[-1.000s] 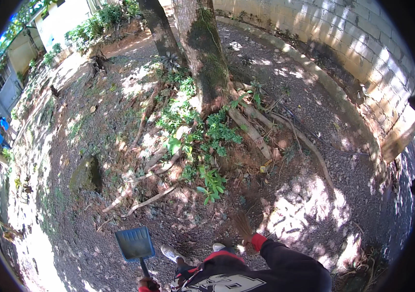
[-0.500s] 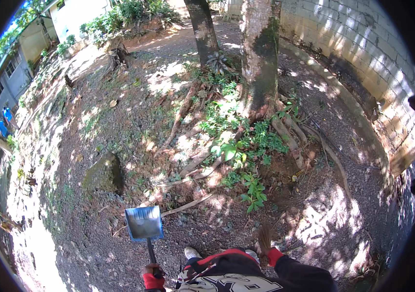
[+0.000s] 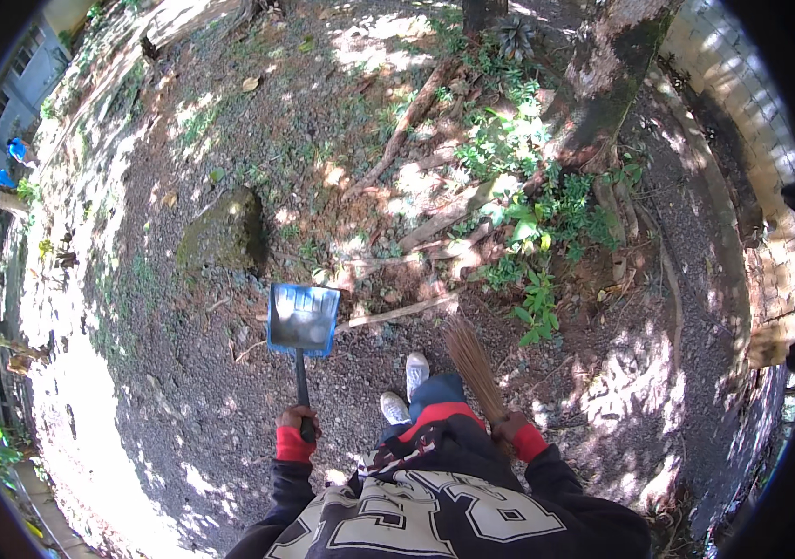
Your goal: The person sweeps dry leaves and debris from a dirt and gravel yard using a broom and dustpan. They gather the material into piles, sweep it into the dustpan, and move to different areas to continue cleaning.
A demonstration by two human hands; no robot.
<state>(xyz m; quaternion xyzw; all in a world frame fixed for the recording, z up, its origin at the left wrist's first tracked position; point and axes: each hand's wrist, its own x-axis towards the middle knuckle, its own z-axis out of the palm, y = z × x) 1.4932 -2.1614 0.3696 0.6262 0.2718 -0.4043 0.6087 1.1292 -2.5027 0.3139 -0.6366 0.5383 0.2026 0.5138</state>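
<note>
- Left hand (image 3: 298, 423), head view: wrapped around the dark handle (image 3: 301, 377) of a blue dustpan (image 3: 302, 319).
- Right hand (image 3: 510, 429): closed around a stick broom (image 3: 473, 361).
- Dustpan: ahead of the left hand, near a rock (image 3: 226, 231); ground contact unclear.
- Broom: between white shoes (image 3: 417, 374) and a leafy plant (image 3: 539, 309).

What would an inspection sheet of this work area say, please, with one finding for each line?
Surface: gravelly ground, partly sunlit, partly shaded.
Things in use: blue-edged dustpan; stick broom.
Clutter: mossy rock, exposed roots.
Hands: left hand grips the dustpan's dark handle; right hand grips the broom.
Cables: nothing clearly seen.
Surroundings: tree trunk, green plants, block wall; people in blue far left.
</note>
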